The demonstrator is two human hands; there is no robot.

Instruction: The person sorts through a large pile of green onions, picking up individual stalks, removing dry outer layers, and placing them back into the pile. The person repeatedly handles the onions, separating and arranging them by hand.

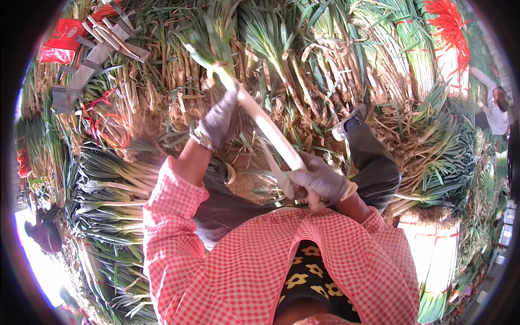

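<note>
A long green onion with a thick white stalk slants across the middle, its green top up to the left and its root end toward my chest. My right hand, in a grey glove, is wrapped round the stalk near its lower end. Higher up, my left hand, gloved too, is closed at the stalk just below the leaves; its fingers are partly blurred. A loose pale strip of outer leaf hangs beside the stalk, close to my right hand.
Untrimmed green onions lie in rows ahead. Cleaned green onions are stacked at left, and a tied bundle lies at right. A metal stand, a red bag and red ties are farther off. Another person is at far right.
</note>
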